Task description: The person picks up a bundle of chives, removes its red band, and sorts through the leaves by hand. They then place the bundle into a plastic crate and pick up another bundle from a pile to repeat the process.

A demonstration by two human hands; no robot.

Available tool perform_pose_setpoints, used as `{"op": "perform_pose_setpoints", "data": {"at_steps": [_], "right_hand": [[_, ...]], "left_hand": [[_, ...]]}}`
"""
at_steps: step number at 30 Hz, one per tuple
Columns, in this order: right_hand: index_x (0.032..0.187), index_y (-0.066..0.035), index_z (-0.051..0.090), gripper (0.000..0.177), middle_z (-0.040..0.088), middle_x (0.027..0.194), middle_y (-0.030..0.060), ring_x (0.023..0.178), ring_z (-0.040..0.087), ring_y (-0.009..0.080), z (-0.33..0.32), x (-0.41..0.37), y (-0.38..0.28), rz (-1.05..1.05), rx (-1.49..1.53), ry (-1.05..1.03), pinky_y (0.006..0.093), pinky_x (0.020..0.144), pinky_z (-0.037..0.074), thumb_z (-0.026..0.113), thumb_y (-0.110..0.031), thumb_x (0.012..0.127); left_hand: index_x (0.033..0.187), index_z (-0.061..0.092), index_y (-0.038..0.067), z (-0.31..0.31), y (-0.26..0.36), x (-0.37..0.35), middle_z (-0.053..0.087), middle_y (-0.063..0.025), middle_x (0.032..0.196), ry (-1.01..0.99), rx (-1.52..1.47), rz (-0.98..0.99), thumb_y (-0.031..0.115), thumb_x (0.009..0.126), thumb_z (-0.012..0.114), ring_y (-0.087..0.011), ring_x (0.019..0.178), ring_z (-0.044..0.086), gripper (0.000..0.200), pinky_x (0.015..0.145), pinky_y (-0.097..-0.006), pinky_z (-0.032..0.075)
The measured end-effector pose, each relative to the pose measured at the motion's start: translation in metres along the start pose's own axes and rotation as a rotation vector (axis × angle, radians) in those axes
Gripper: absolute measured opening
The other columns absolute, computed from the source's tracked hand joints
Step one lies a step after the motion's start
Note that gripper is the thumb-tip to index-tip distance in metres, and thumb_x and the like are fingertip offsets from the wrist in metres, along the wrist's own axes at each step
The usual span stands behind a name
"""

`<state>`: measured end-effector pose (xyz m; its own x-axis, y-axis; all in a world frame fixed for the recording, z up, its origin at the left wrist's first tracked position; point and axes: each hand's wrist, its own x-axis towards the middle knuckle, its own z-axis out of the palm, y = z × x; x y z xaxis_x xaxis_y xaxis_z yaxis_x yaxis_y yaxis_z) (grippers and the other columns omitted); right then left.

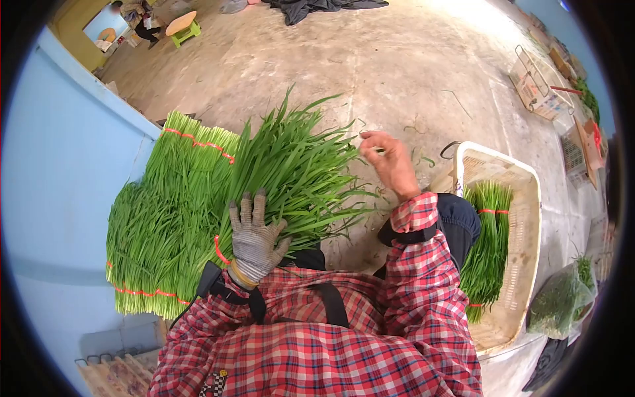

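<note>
A loose-topped bunch of long green leaves (297,165) fans out in front of me, with a red tie near its lower left end. My left hand (254,241), in a grey glove, lies on this bunch with its fingers spread. My bare right hand (390,162) is raised just right of the leaf tips, its fingers curled together; whether anything is between them is too small to tell. Stacked bundles of the same greens (165,231), bound with red ties, lie at the left beside the blue wall.
At my right, a white plastic basket (526,245) holds tied green bundles (488,245). Beyond it are a bag of greens (562,298) and a wire-handled crate (539,92). A small table (182,25) and a person (144,23) are at the far left.
</note>
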<state>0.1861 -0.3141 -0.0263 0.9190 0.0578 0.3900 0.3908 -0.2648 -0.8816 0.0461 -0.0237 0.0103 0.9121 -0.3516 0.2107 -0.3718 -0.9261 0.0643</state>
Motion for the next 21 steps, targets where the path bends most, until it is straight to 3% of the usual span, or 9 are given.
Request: {"op": "perform_pose_setpoints", "data": {"at_steps": [1,3,7,9,13,15,17,19,21], "right_hand": [[0.088,-0.004,0.067,0.016,0.067,0.101,0.0161,0.099,0.062,0.0321,-0.01,0.001,0.009,0.0,-0.002,-0.001,0.0377,0.086,0.048,0.069,-0.001,0.072],[0.094,-0.003,0.066,0.017,0.068,0.1,0.0144,0.093,0.064,0.0306,-0.032,0.001,0.022,0.177,-0.482,0.294,0.0364,0.081,0.049,0.064,-0.002,0.077],[0.103,-0.003,0.066,0.022,0.069,0.094,0.0129,0.081,0.065,0.0256,-0.044,0.004,0.024,0.049,-0.434,0.445,0.0344,0.074,0.05,0.059,-0.002,0.082],[0.102,-0.002,0.068,0.024,0.07,0.086,0.0137,0.071,0.064,0.022,-0.033,0.01,-0.01,0.292,0.264,0.007,0.0327,0.067,0.05,0.054,-0.002,0.082],[0.096,-0.003,0.07,0.02,0.068,0.078,0.0143,0.065,0.062,0.0179,-0.005,-0.003,-0.052,0.194,0.224,-0.164,0.0304,0.065,0.05,0.057,-0.005,0.081],[0.092,-0.004,0.072,0.017,0.069,0.08,0.0147,0.067,0.064,0.0221,0.005,-0.011,-0.066,0.157,0.052,-0.375,0.0334,0.066,0.051,0.06,-0.009,0.081],[0.093,-0.008,0.072,0.016,0.068,0.082,0.0152,0.069,0.065,0.0286,0.022,-0.015,-0.056,0.069,-0.101,-0.343,0.0388,0.066,0.051,0.062,-0.013,0.081],[0.091,-0.008,0.072,0.014,0.067,0.082,0.0155,0.074,0.063,0.0348,0.036,-0.017,-0.045,0.049,-0.188,-0.153,0.0433,0.067,0.05,0.065,-0.014,0.08],[0.09,-0.008,0.072,0.013,0.065,0.081,0.0149,0.075,0.063,0.034,0.042,-0.017,-0.044,0.066,-0.192,-0.094,0.0429,0.068,0.049,0.067,-0.015,0.079]], "left_hand": [[0.094,0.073,0.015,0.0,0.0,-0.001,0.026,-0.0247,0.15,-0.003,-0.004,-0.002,0.035,0.067,0.074,-0.0503,0.133,0.028,0.034,0.109,-0.0662,0.016],[0.094,0.072,0.015,0.002,-0.002,-0.004,0.026,-0.0249,0.149,0.021,-0.011,0.002,0.035,0.067,0.073,-0.0504,0.133,0.027,0.034,0.109,-0.0662,0.015],[0.089,0.069,0.014,0.005,-0.003,-0.006,0.027,-0.0267,0.149,0.056,-0.011,0.0,0.03,0.063,0.077,-0.0494,0.134,0.027,0.032,0.111,-0.0621,0.016],[0.089,0.069,0.014,0.004,-0.002,-0.005,0.027,-0.027,0.149,0.044,-0.013,-0.003,0.03,0.063,0.076,-0.0497,0.134,0.027,0.032,0.111,-0.062,0.016],[0.088,0.068,0.013,0.0,0.001,-0.002,0.029,-0.0275,0.147,0.034,-0.03,-0.009,0.028,0.062,0.076,-0.0504,0.133,0.027,0.031,0.111,-0.0619,0.016],[0.088,0.068,0.013,-0.001,0.001,-0.001,0.029,-0.0275,0.147,0.024,-0.031,-0.015,0.028,0.061,0.076,-0.0505,0.133,0.028,0.031,0.111,-0.0619,0.017],[0.087,0.068,0.013,-0.003,0.002,-0.001,0.029,-0.0276,0.147,0.014,-0.037,-0.02,0.027,0.061,0.076,-0.0505,0.132,0.028,0.031,0.111,-0.0618,0.017],[0.086,0.068,0.013,-0.003,0.001,0.001,0.029,-0.0275,0.146,0.016,-0.028,-0.009,0.027,0.06,0.076,-0.0503,0.132,0.029,0.031,0.11,-0.0618,0.017],[0.086,0.068,0.013,-0.004,0.002,0.001,0.03,-0.0275,0.146,0.015,-0.032,-0.003,0.027,0.059,0.077,-0.0502,0.132,0.029,0.031,0.11,-0.0616,0.017]]}}
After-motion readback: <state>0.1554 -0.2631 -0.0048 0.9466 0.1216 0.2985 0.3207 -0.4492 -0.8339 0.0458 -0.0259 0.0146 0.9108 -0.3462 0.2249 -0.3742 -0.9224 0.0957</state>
